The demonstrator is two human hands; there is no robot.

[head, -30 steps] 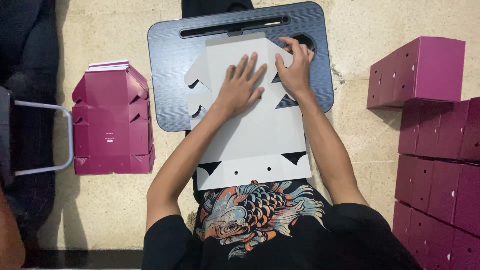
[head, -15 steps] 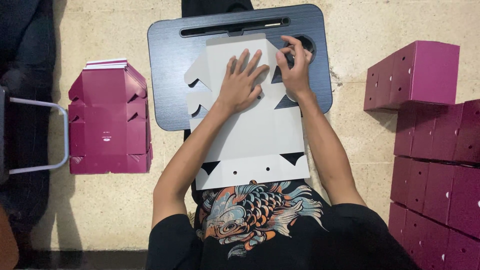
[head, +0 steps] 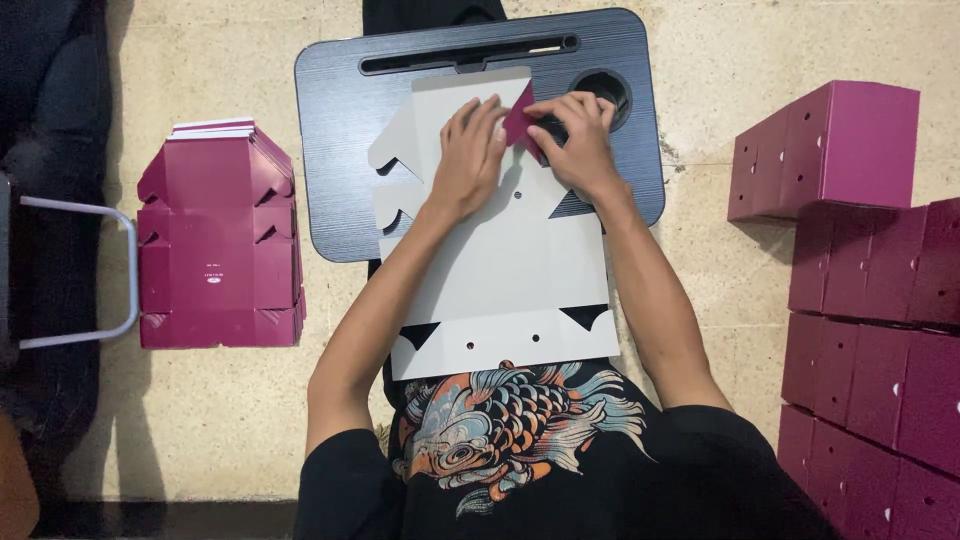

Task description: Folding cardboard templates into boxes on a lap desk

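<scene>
R hand (head: 578, 148) fingers pinch a maroon flap (head: 519, 124), folded up off the flat die-cut card blank (head: 500, 270). L hand (head: 466, 160) fingers spread flat, pressing blank just beside flap. Blank: matte white-grey, notched edges, small holes; lies on dark wood-grain bench (head: 335, 150) w/ round cup hole, near end over lap. Stack of flat maroon blanks (head: 215, 240) on floor to the left; assembled maroon boxes (head: 860, 290) to the right.

Flat blanks stack (head: 220, 235) left, folded boxes (head: 865, 290) right; floor between open.
</scene>
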